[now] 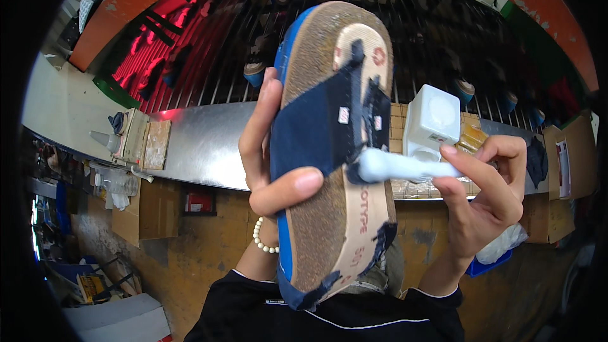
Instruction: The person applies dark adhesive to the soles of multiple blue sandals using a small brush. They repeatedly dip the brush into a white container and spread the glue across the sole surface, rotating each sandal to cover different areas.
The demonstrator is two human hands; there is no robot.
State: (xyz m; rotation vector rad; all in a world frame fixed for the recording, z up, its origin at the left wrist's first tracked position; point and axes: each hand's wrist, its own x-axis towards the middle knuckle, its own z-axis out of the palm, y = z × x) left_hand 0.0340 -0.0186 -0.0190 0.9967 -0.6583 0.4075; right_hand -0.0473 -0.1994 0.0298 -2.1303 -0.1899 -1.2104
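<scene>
- A shoe bottom (332,152), blue-edged with a cork-like sole face and dark blue fabric folded over it, is held up in the middle of the view, its underside turned toward the camera.
- Its long axis runs almost upright, tipped slightly to the right at the top; which end is toe or heel cannot be told.
- The left hand (269,158) is closed around the shoe's left edge, with the thumb pressed across the sole face and the fingers wrapped behind.
- A white brush handle (405,166) is pinched in the closed fingers of the right hand (481,196); it lies nearly level, its left end touching the dark fabric near the sole's right edge.
- A white tub (432,120) stands just behind the brush on a metal shelf (196,145).
- A rack of dark bars (430,19) fills the space beyond the shoe's upper end.
- Open room is seen to the left of the shoe, above the shelf; the lower end is close to the person's dark sleeves (253,307).
</scene>
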